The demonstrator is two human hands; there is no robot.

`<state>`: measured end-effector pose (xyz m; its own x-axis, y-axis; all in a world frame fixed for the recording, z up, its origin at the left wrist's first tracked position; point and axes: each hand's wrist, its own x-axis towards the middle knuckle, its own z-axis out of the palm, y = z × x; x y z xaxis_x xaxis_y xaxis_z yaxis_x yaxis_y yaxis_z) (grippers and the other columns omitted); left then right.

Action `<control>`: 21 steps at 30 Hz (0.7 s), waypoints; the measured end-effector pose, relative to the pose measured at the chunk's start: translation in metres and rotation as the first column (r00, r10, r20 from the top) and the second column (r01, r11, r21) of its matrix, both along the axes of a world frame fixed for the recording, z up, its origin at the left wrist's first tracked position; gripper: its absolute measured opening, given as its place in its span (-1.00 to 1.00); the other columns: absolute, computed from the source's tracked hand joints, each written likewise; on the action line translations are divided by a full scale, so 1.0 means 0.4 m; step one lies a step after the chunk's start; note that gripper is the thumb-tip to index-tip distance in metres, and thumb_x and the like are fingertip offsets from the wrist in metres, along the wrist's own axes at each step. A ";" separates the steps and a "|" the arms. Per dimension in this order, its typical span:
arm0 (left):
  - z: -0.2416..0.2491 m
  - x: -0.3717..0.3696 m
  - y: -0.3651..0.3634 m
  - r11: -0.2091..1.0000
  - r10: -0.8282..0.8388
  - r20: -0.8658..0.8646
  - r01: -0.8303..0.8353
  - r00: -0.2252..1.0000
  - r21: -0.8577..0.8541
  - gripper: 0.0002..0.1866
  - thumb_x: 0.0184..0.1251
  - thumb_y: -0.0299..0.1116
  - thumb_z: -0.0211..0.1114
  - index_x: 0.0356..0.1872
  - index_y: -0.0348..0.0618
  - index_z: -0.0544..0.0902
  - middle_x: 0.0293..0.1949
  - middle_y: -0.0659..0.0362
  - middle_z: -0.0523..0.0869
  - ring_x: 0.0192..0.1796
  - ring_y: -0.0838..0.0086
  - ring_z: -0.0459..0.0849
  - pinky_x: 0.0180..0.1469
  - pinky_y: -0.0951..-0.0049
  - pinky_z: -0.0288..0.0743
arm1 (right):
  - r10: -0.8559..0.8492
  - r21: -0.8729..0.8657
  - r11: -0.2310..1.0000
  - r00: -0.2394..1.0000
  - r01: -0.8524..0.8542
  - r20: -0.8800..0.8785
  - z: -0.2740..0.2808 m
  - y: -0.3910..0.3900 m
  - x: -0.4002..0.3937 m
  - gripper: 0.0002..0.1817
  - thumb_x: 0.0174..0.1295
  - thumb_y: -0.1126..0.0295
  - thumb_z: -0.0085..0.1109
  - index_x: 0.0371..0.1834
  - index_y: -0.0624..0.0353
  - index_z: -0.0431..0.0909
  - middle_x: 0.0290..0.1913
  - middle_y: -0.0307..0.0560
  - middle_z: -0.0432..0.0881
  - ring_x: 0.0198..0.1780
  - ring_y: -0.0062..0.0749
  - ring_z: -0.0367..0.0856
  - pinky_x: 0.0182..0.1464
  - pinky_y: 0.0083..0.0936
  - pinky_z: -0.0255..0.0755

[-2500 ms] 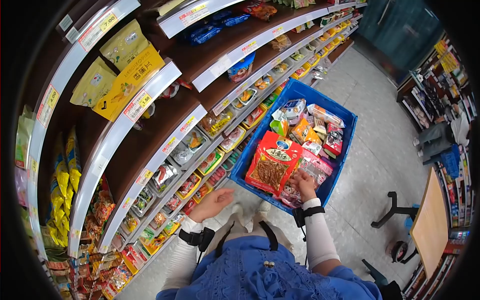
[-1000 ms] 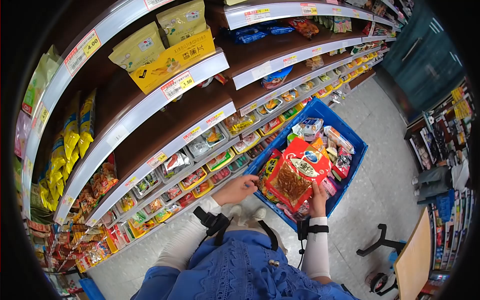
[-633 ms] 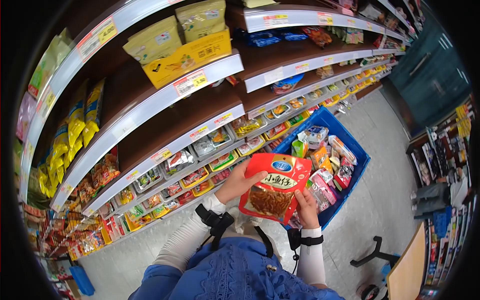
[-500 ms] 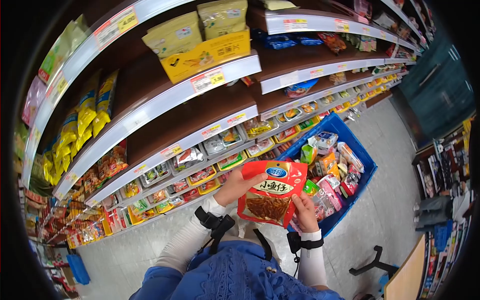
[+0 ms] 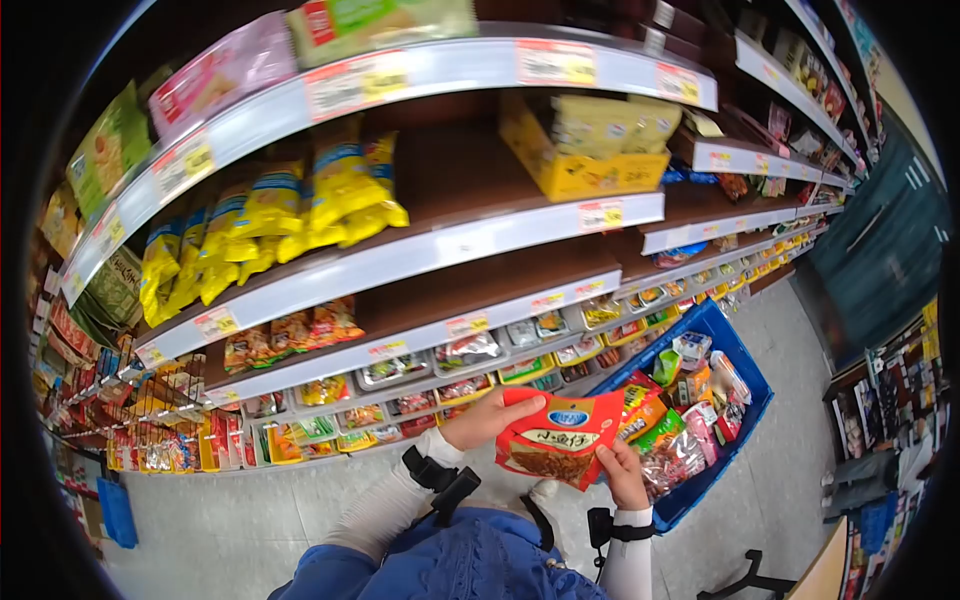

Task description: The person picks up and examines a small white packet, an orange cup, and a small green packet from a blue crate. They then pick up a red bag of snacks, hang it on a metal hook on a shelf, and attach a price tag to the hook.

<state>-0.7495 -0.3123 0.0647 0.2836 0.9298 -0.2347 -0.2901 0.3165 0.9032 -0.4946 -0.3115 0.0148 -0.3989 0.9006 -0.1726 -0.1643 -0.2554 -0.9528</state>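
A red snack packet point(image 5: 558, 437) with a blue oval logo and a clear window is held flat between my two hands. My left hand point(image 5: 484, 418) grips its left edge, thumb on top. My right hand point(image 5: 624, 474) pinches its lower right corner. Just beyond and to the right of the packet, on the floor, stands a blue crate point(image 5: 735, 440) filled with mixed snack bags, its near left part partly hidden by the packet and my right hand.
Shelves with price tags point(image 5: 470, 240) curve across the front, bearing yellow bags point(image 5: 345, 185) and a yellow display box point(image 5: 600, 172). Trays of small packs line the lowest tier. A dark stand leg point(image 5: 750, 578) is at the lower right, and a blue basket point(image 5: 117, 512) at the lower left.
The view has turned left and up, showing more of the yellow bags and upper shelf. The packet, still in both hands, is tilted flatter and appears slightly lower and further right.
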 end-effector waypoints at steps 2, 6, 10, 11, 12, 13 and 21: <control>0.022 -0.095 -0.045 0.993 -0.118 0.014 0.117 0.993 0.031 -0.63 0.31 -0.20 0.10 -0.01 -0.26 0.52 -0.14 0.20 0.62 -0.10 0.59 0.55 -0.03 0.59 0.41 | 0.034 0.021 0.999 0.999 -0.034 0.040 -0.006 -0.043 -0.071 -0.74 0.27 0.39 -0.03 -0.03 0.26 0.45 -0.11 -0.27 0.55 -0.12 -0.69 0.43 -0.01 -0.67 0.25; 0.011 -0.275 -0.131 0.949 -0.265 -0.040 0.268 0.963 0.167 -0.63 0.30 -0.27 0.10 0.07 -0.22 0.47 -0.03 0.18 0.55 -0.01 0.59 0.48 0.02 0.59 0.35 | 0.015 -0.020 1.000 0.999 -0.014 0.042 -0.017 -0.139 -0.222 -0.79 0.24 0.42 0.01 -0.12 0.26 0.50 -0.24 -0.30 0.57 -0.23 -0.73 0.42 -0.10 -0.71 0.27; 0.012 -0.409 -0.207 0.923 -0.347 -0.030 0.347 0.937 0.168 -0.60 0.28 -0.32 0.11 0.13 -0.18 0.43 0.02 0.19 0.53 0.02 0.60 0.47 0.08 0.59 0.31 | 0.041 -0.034 0.999 0.991 -0.037 0.125 0.020 -0.221 -0.332 -0.81 0.23 0.40 0.03 -0.16 0.25 0.51 -0.34 -0.37 0.52 -0.32 -0.78 0.35 -0.21 -0.75 0.24; 0.020 -0.438 -0.225 0.924 -0.341 -0.029 0.340 0.940 0.176 -0.60 0.28 -0.32 0.11 0.13 -0.18 0.43 0.02 0.19 0.53 0.02 0.60 0.47 0.08 0.59 0.31 | 0.054 -0.036 0.998 0.989 -0.049 0.141 0.028 -0.234 -0.351 -0.83 0.23 0.40 0.04 -0.19 0.25 0.51 -0.37 -0.38 0.50 -0.34 -0.78 0.33 -0.23 -0.76 0.22; 0.031 -0.466 -0.242 0.910 -0.362 -0.058 0.366 0.931 0.198 -0.61 0.29 -0.35 0.11 0.12 -0.21 0.43 0.03 0.19 0.53 0.03 0.59 0.45 0.09 0.58 0.30 | 0.066 -0.034 0.998 0.985 -0.062 0.162 0.034 -0.244 -0.367 -0.84 0.23 0.40 0.05 -0.23 0.24 0.52 -0.40 -0.40 0.48 -0.35 -0.79 0.31 -0.26 -0.78 0.21; 0.039 -0.492 -0.258 0.894 -0.379 -0.088 0.389 0.921 0.222 -0.62 0.29 -0.39 0.11 0.12 -0.23 0.43 0.04 0.18 0.53 0.05 0.57 0.43 0.10 0.57 0.28 | 0.073 -0.019 0.997 0.983 -0.071 0.170 0.031 -0.253 -0.381 -0.84 0.23 0.40 0.05 -0.23 0.24 0.52 -0.40 -0.40 0.48 -0.35 -0.79 0.31 -0.26 -0.78 0.21; 0.028 -0.637 -0.416 0.914 -0.199 -0.427 0.324 0.882 0.243 -0.76 0.26 -0.38 0.16 -0.09 -0.24 0.55 -0.32 0.28 0.62 -0.29 0.70 0.49 -0.20 0.64 0.38 | 0.237 -0.023 0.970 0.928 -0.241 0.287 0.105 -0.343 -0.548 -0.84 0.25 0.34 0.05 -0.34 0.20 0.50 -0.57 -0.42 0.41 -0.56 -0.82 0.25 -0.54 -0.81 0.14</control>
<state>-1.0043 -0.4786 0.0758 0.4712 0.8764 -0.0998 0.1552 0.0290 0.9875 -0.7138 -0.4486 0.0568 -0.5379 0.7877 -0.3003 0.1795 -0.2410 -0.9538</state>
